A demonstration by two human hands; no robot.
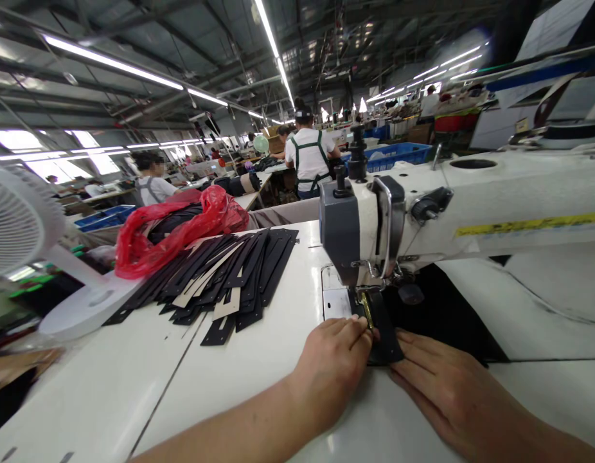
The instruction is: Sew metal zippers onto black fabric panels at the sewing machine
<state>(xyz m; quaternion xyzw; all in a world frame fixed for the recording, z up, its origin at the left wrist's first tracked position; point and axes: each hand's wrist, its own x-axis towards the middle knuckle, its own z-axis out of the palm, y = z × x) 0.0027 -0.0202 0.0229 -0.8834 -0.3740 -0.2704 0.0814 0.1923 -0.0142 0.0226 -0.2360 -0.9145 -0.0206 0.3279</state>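
Under the needle area of a white and grey sewing machine (pixel 343 228) lies a black strip (pixel 387 331) with a brass-toothed zipper (pixel 367 310) along it. My left hand (pixel 329 366) is closed, its bent fingertips pinching the zipper and the strip's left edge just in front of the presser foot, which is partly hidden. My right hand (pixel 449 386) lies with fingers stretched out against the strip's right edge, near its front end. A larger black fabric panel (pixel 439 312) spreads to the right beneath the machine arm. The fingertips' undersides are hidden.
Left of the machine, several black slotted pieces (pixel 249 276) lie fanned out on the white table (pixel 239 392). Behind them is a red plastic bag (pixel 182 222). A white fan (pixel 80 276) stands at the far left. People work beyond, near a blue crate (pixel 398 155).
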